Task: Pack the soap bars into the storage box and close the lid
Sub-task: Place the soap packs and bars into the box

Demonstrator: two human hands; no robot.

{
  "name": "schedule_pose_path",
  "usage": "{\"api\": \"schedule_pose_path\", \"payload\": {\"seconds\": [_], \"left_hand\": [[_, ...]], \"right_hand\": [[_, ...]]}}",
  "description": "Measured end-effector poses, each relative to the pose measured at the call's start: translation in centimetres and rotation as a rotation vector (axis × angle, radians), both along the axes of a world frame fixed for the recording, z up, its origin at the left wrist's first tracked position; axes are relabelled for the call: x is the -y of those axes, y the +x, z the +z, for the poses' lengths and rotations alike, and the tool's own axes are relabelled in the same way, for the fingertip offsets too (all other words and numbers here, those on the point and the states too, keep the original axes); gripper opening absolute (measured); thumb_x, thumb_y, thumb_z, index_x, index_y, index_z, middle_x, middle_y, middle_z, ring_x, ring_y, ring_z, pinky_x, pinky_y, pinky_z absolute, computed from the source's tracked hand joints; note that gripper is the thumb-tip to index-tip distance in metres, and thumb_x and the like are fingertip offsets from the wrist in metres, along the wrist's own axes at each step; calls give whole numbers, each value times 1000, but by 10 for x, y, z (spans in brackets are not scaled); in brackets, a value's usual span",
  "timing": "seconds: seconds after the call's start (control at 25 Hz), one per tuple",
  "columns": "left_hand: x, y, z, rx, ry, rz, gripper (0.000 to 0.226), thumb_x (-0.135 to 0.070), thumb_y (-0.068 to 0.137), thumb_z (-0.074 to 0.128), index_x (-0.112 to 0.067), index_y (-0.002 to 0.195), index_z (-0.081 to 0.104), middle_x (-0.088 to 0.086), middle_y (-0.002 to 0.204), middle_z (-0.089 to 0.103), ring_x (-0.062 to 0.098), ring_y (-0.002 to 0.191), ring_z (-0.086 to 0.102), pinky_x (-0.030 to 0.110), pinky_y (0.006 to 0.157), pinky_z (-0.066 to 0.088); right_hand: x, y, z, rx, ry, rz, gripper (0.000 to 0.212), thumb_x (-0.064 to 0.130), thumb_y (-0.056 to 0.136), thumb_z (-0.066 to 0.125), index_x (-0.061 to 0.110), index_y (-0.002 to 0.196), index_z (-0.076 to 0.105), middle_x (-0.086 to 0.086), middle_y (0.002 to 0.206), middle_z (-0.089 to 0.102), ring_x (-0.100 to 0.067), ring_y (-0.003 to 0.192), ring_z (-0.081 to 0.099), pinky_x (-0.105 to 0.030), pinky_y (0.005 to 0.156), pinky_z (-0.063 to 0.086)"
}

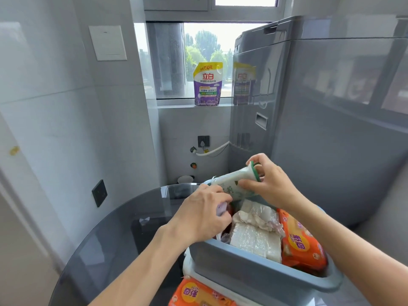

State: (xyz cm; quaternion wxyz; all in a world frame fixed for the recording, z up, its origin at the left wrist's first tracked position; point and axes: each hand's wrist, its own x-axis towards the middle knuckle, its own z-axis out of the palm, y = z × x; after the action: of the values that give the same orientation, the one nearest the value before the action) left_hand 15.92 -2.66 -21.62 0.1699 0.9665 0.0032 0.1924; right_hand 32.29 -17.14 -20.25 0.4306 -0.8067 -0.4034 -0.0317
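Table [106,246]: round dark glass, bare on the left, rim clear of the wall.
Left hand [203,217]: curled around something pale at the box's left edge.
Soap bar [234,184]: pinched by right hand [271,184], tilted over the far rim.
Box [260,274]: grey, near full, lid off.

both hands reach forward, left hand [204,214] curled palm-down, right hand [268,181] pinching.
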Motion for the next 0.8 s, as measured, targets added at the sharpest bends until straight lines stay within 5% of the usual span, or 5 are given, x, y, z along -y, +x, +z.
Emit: {"api": "schedule_pose_path", "payload": {"seconds": [0.2, 0.28, 0.6, 0.72, 0.8], "left_hand": [[1, -6, -10, 128, -124, 76, 16, -32, 86, 56, -25, 99, 63, -14, 98, 59, 6, 92, 51, 19, 81, 44], [0, -10, -13, 153, -179, 72, 13, -37, 90, 57, -27, 95, 65, -15, 95, 63, 5, 91, 56, 17, 78, 47], [-4, -20, -21, 150, -202, 91, 35, -49, 90, 44, -33, 106, 70, -21, 113, 66, -6, 109, 49, -2, 82, 30], [0, -20, -20, 150, -179, 89, 42, -51, 90, 38, -33, 109, 69, -21, 118, 65, -4, 110, 48, 5, 88, 33], [0, -23, -22, 142, -149, 85, 41, -54, 91, 38, -34, 111, 67, -20, 120, 64, -2, 112, 49, 20, 95, 40]], "right_hand": [[-23, -22, 9, 583, -281, 66, 34, 37, 87, 65, 23, 107, 42, 3, 98, 71, -31, 79, 64, -38, 61, 45], [-44, -25, 13, 662, -465, 102, 27, 32, 88, 60, 20, 108, 47, -3, 97, 71, -32, 82, 63, -38, 61, 45], [-49, -19, -8, 487, -363, 83, 26, 30, 91, 58, 20, 113, 53, -3, 95, 70, -31, 84, 57, -39, 67, 42], [-35, -15, -13, 547, -338, -25, 26, 37, 90, 60, 25, 111, 52, 0, 82, 64, -25, 81, 50, -36, 65, 35], [-22, -14, -11, 362, -287, -15, 27, 37, 88, 65, 27, 109, 53, 0, 83, 66, -24, 80, 54, -39, 65, 46]]}}
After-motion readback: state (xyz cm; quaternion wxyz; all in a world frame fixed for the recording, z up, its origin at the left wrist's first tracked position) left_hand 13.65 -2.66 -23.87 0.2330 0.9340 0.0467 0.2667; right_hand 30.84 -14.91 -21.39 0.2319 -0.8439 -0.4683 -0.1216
